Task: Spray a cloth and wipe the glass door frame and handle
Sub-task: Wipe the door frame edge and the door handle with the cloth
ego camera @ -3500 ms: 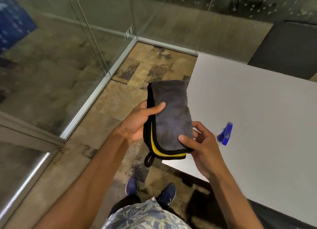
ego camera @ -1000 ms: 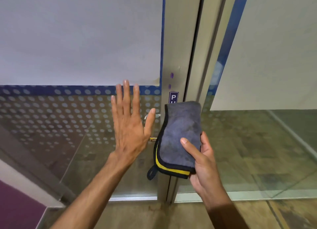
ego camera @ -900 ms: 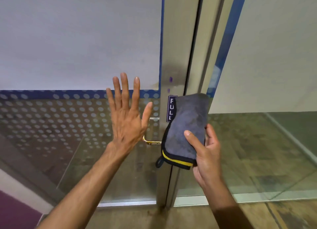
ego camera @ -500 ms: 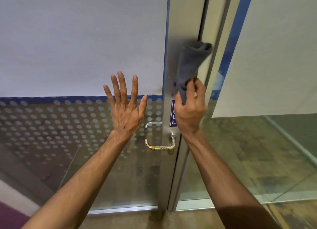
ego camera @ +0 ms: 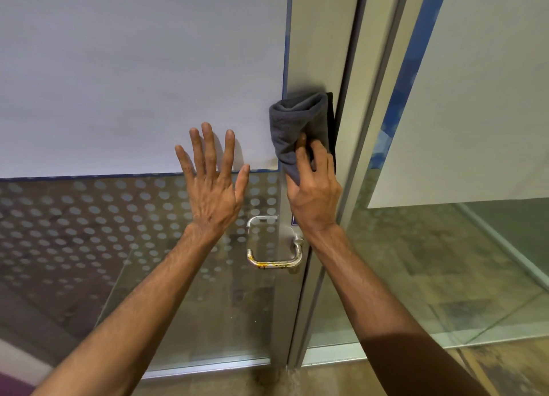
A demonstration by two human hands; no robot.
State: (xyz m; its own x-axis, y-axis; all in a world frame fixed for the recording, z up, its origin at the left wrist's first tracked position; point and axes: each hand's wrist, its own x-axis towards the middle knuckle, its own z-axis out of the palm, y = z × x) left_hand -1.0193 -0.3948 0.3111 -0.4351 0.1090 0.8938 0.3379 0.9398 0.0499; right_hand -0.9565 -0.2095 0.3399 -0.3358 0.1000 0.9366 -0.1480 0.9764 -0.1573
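Note:
My right hand (ego camera: 316, 193) grips a bunched grey cloth (ego camera: 294, 119) and presses it against the upright metal door frame (ego camera: 315, 39), above the handle. My left hand (ego camera: 212, 181) lies flat with fingers spread on the glass door (ego camera: 118, 217), left of the cloth. The curved chrome handle (ego camera: 274, 263), with yellowish stains along its lower bar, sits just below both hands. A small blue sign on the frame is mostly hidden behind my right wrist.
The door's upper half is frosted white (ego camera: 133, 68), with a dotted band (ego camera: 74, 211) below it. A second glass panel (ego camera: 445, 247) stands to the right of the frame. A metal floor track (ego camera: 208, 366) runs along the bottom, over patterned flooring.
I turned from the table to the door with the cloth. In the last second my right hand lifted the cloth onto the frame and bunched it; it now sits slightly lower.

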